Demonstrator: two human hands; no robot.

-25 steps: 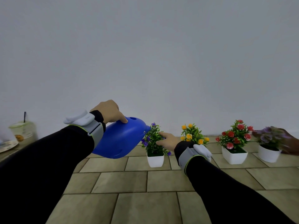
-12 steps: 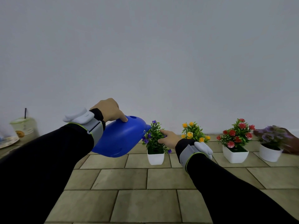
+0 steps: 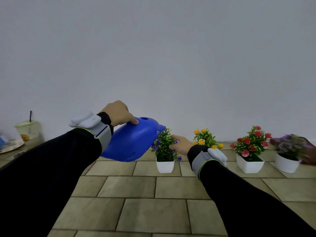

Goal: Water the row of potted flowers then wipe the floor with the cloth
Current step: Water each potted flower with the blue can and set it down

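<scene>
My left hand (image 3: pixel 118 113) grips the top of a blue watering can (image 3: pixel 131 142), which is tilted with its front end over the purple-flowered plant (image 3: pixel 162 144) in a white square pot (image 3: pixel 165 166). My right hand (image 3: pixel 181 144) touches that plant's leaves from the right, fingers spread among the foliage. Along the wall to the right stand a yellow-flowered plant (image 3: pixel 204 138), a red-flowered plant (image 3: pixel 251 142) in a white pot (image 3: pixel 249 164), and a pale purple plant (image 3: pixel 289 144) in a round white pot (image 3: pixel 287 163). No cloth is in view.
The floor (image 3: pixel 153 194) is tan tile up to a plain grey wall. At far left stand a plastic cup with a straw (image 3: pixel 30 130) and a plate (image 3: pixel 10 146). A dark brown object (image 3: pixel 307 151) lies behind the rightmost pot.
The view has shifted slightly; the watering can's front end has come closer over the purple plant, and my right hand has stayed on its leaves.
</scene>
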